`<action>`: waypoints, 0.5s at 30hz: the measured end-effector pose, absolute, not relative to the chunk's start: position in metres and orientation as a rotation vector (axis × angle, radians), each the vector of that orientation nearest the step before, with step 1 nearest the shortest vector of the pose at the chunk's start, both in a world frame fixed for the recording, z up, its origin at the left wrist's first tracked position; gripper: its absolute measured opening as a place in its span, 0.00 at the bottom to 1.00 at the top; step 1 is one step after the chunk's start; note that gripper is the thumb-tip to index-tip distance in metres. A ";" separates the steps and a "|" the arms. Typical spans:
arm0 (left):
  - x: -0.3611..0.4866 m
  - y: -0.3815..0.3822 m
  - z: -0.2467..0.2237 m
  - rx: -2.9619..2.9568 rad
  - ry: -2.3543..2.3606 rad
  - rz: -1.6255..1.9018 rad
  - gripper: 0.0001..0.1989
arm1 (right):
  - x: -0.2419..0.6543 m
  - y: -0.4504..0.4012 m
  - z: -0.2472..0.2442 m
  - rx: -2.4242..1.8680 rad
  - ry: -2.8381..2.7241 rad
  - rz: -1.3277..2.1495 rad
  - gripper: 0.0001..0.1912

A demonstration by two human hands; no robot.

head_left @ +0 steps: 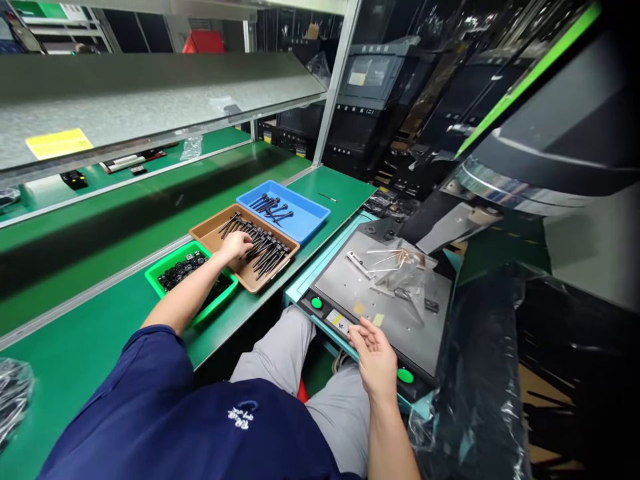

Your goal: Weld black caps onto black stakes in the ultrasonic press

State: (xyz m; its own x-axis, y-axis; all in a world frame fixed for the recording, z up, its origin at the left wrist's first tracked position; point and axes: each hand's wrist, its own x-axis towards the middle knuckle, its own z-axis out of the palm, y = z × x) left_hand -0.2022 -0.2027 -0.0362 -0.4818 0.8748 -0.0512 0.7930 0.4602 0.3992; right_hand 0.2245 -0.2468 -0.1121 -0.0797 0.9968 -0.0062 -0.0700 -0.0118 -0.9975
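L hand (237, 247) at rods (271, 252), brn tray (247, 275); blk pcs (179, 271), grn bin (219, 300)

Yellow paper (59, 143) on grey shelf (165, 97); grey crate (387, 80) beyond upright post (336, 87); red object (206, 42) behind shelf.

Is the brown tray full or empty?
Partly full: the brown tray holds many black rods, with the left hand at them, but some bare brown bottom shows too.

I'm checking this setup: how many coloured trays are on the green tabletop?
3: green tray at the near end, brown tray in the middle, blue tray at the far end.
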 end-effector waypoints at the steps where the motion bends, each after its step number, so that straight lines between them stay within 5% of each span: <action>1: -0.213 -0.197 -0.039 1.412 2.488 0.449 0.13 | 0.225 -0.247 -0.113 -1.129 -1.208 1.310 0.27; 15: -0.221 -0.169 -0.069 1.477 2.480 0.334 0.13 | 0.229 -0.255 -0.117 -1.251 -1.161 1.304 0.27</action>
State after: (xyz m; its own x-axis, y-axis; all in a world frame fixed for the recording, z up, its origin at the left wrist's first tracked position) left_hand -0.2205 -0.1687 -0.0690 -0.4626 0.8825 -0.0844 0.8288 0.4643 0.3122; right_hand 0.2285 -0.2549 -0.1173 -0.0213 0.9954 -0.0935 -0.0227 -0.0940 -0.9953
